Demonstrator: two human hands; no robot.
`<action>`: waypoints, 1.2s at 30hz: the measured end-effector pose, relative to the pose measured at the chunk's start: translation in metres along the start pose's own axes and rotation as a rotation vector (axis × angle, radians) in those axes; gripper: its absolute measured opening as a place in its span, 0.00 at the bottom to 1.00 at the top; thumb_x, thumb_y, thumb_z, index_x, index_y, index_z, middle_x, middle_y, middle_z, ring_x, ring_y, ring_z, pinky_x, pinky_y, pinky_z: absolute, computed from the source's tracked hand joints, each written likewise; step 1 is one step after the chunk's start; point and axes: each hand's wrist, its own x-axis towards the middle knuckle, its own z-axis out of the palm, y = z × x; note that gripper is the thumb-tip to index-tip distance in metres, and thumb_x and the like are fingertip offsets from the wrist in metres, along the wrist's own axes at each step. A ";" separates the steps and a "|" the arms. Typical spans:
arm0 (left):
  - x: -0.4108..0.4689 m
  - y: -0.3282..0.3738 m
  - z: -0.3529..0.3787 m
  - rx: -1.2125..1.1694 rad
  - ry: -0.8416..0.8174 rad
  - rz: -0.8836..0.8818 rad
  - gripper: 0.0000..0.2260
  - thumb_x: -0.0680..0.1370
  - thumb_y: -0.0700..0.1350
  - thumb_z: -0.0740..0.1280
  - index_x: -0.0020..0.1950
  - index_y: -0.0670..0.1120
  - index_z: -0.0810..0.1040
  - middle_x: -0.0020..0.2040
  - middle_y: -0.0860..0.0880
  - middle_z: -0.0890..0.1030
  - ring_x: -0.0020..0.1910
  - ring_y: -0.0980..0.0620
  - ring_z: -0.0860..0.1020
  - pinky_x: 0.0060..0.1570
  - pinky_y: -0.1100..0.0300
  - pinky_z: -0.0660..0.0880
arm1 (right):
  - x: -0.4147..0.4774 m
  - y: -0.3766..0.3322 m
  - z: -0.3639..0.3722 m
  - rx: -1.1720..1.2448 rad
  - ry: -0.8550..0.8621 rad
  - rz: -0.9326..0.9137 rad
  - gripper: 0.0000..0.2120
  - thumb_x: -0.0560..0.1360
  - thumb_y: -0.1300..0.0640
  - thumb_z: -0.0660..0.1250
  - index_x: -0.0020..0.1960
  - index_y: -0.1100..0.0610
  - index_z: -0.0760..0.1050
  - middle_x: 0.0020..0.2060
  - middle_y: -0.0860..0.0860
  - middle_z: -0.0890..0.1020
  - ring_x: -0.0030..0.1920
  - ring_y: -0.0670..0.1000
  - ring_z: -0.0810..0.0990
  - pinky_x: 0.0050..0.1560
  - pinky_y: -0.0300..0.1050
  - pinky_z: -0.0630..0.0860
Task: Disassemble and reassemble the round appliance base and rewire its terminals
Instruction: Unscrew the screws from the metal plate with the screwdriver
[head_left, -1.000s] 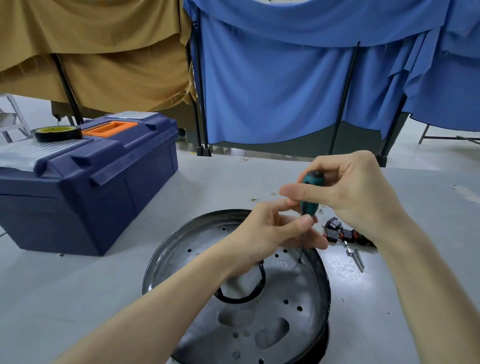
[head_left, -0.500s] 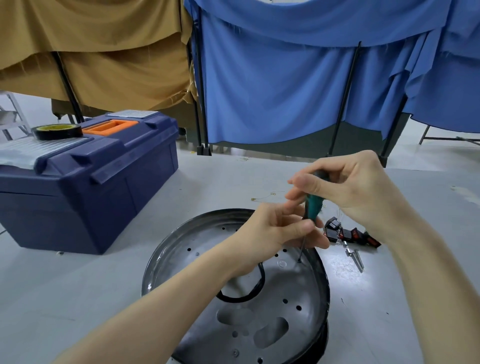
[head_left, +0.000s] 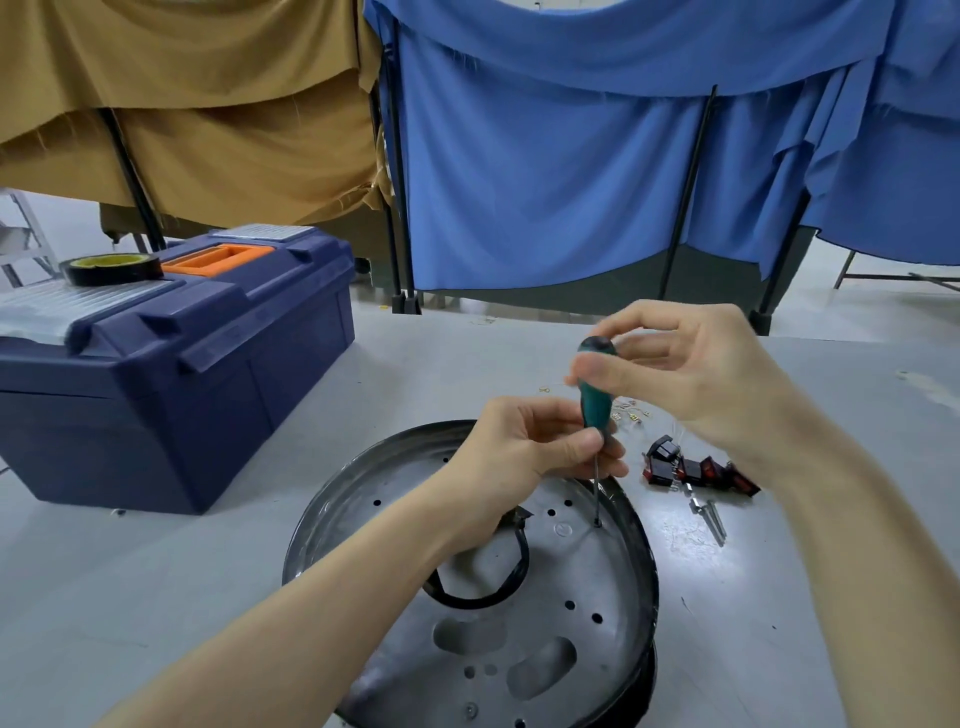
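Driving or loosening a screw, by the look of it. Head view: screwdriver (head_left: 596, 397) stands nearly upright, tip in a hole near the far-right edge of the round base (head_left: 587, 571), which sits on the table (head_left: 156, 571) right in front of the person. Right hand (head_left: 691, 374) pinches the top of the green handle betw. thumb & fingertips. Left hand (head_left: 524, 457) pinches the handle's bottom end where the shaft starts, steadying it. Can't tell if a screw sits in the hole.

To do it well, imo: hold the shaft square to the plate, press lightly from the top, twirl w/ right fingers, left only guides. Slip risk: tip skating toward the black cable (head_left: 493, 592). Red switches (head_left: 696, 470) lie right of the base, apart from it.
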 end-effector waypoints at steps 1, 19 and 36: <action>0.000 0.000 -0.001 -0.003 -0.007 -0.008 0.06 0.79 0.33 0.64 0.53 0.36 0.80 0.43 0.43 0.84 0.44 0.45 0.85 0.46 0.62 0.79 | -0.002 0.000 -0.006 0.029 -0.060 0.009 0.18 0.64 0.45 0.79 0.50 0.53 0.83 0.43 0.51 0.87 0.46 0.54 0.86 0.56 0.54 0.81; 0.002 -0.007 0.000 -0.040 -0.082 -0.016 0.09 0.81 0.39 0.62 0.54 0.41 0.82 0.48 0.43 0.85 0.50 0.44 0.84 0.52 0.59 0.79 | -0.006 -0.007 -0.011 -0.049 -0.107 -0.026 0.21 0.65 0.48 0.74 0.57 0.50 0.82 0.49 0.45 0.86 0.52 0.45 0.84 0.56 0.46 0.81; -0.001 -0.005 0.009 0.046 -0.054 0.007 0.08 0.77 0.42 0.71 0.52 0.40 0.81 0.47 0.41 0.85 0.50 0.41 0.84 0.56 0.51 0.80 | -0.004 -0.002 -0.002 -0.175 0.154 -0.037 0.14 0.61 0.49 0.81 0.39 0.55 0.80 0.33 0.49 0.85 0.33 0.46 0.83 0.42 0.41 0.82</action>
